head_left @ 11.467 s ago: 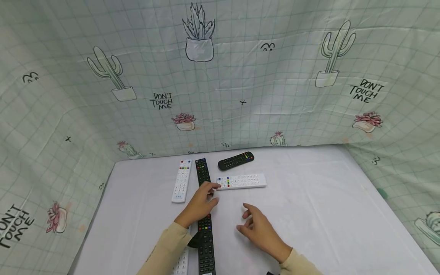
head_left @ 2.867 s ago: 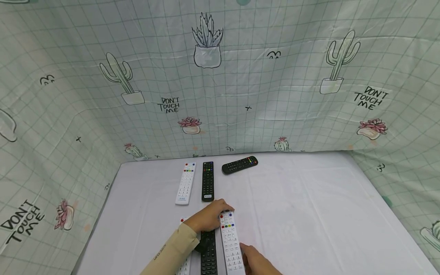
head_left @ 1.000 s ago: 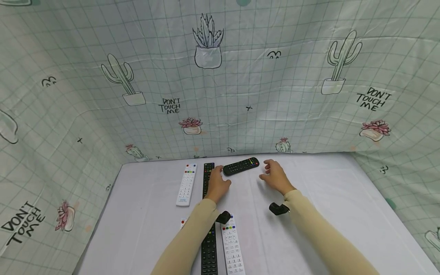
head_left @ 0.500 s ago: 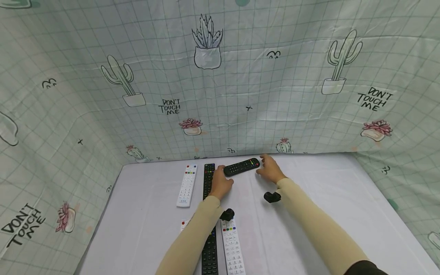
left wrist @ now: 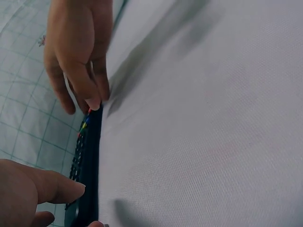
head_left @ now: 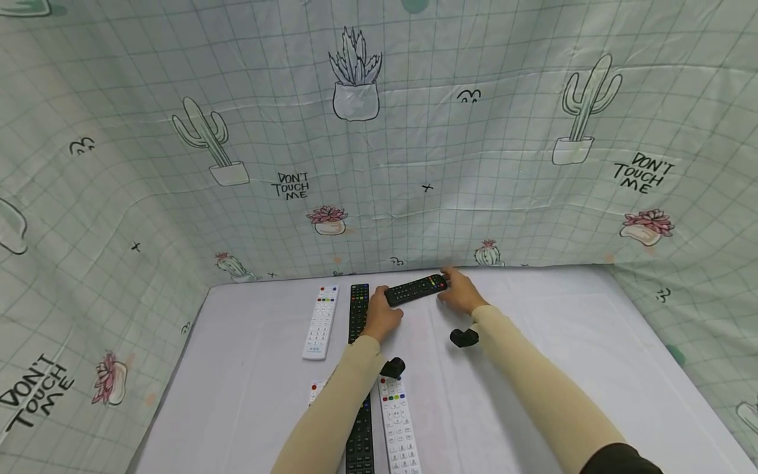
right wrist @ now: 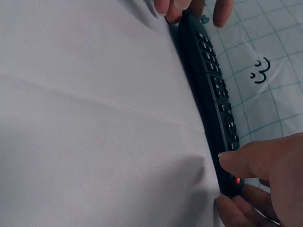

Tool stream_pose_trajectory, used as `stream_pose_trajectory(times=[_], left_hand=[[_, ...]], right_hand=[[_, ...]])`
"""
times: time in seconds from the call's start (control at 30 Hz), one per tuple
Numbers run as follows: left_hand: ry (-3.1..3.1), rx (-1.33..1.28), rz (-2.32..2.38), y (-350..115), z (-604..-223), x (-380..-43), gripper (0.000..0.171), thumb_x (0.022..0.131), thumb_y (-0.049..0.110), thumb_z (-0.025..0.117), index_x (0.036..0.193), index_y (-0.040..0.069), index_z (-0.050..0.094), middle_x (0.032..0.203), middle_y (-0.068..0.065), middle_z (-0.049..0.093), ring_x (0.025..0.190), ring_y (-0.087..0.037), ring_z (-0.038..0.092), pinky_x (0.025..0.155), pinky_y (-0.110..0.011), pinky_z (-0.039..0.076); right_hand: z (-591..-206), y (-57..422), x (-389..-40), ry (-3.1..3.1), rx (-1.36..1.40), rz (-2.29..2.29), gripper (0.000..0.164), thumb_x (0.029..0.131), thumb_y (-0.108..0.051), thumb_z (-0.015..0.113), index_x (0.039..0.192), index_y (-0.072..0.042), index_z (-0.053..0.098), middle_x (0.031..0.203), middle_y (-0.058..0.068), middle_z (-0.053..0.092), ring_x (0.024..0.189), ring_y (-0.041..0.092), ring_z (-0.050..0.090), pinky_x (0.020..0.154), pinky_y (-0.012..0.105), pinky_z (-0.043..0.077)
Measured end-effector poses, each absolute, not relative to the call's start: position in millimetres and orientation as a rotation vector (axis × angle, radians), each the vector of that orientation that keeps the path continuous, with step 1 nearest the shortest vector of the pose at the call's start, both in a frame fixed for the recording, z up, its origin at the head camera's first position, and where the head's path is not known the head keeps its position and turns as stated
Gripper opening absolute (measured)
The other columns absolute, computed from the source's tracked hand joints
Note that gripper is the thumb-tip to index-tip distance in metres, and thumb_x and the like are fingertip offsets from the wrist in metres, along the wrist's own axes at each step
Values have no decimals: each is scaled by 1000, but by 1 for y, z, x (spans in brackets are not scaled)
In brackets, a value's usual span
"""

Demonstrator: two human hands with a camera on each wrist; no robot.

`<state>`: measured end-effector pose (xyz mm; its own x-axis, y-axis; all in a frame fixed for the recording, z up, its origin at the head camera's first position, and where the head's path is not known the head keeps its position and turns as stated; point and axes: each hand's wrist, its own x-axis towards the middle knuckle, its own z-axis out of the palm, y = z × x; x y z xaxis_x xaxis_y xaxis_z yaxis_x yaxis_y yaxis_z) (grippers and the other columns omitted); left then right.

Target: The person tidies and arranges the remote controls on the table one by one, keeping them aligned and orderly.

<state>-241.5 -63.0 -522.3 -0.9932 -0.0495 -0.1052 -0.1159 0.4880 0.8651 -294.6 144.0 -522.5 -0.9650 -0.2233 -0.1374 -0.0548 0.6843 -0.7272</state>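
Observation:
A black remote control with coloured buttons at its right end lies slantwise near the back of the white table. My left hand holds its left end, and my right hand pinches the right end. In the right wrist view, the right thumb lies over the remote's edge while fingers curl round its end; the left fingers are at the far end. In the left wrist view, a left finger is on the near end of the remote. Part of the left grip is hidden.
Left of the hands lie a white remote and a long black remote, partly covered by the left hand. Nearer are another black remote, a white remote and a mostly hidden white one. Patterned cloth rises behind the table.
The white remote that lay crosswise now lies lengthwise in the front row. Both hands have since gone to the slanted black remote; the right hand moved left onto its end.

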Motion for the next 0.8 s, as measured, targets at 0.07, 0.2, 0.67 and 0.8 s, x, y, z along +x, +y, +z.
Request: stream_pose_trajectory(times=[0.07,0.2,0.67,0.8], left_hand=[[2667,-138,1537,-63,-521,-240,65,88,-10,62,149,-14,42,148,-36,49,143,-48,46,119,-56,40],[2678,-161,1540,-63,-520,-237,64,86,-10,63,147,-15,44,142,-37,49,138,-49,49,117,-56,42],[2676,-94,1512,-61,-513,-222,60,84,-7,70,140,-17,54,129,-33,51,117,-37,55,111,-50,48],[2637,-47,1580,-62,-509,-212,56,80,-10,70,135,-16,58,117,-27,56,92,-23,56,84,-37,54]], right_hand=[[-523,144,-293,2682,-239,-1162,68,93,4,66,153,16,35,150,38,47,140,51,48,119,58,40],[-528,144,-293,2681,-244,-1204,71,87,9,70,150,17,39,144,39,51,134,51,52,115,57,44],[-535,158,-279,2709,-169,-1233,57,80,11,75,134,17,57,125,34,58,115,45,61,105,54,50],[-533,167,-273,2695,-205,-1220,57,80,11,77,133,16,59,123,32,62,113,43,62,102,54,52]])
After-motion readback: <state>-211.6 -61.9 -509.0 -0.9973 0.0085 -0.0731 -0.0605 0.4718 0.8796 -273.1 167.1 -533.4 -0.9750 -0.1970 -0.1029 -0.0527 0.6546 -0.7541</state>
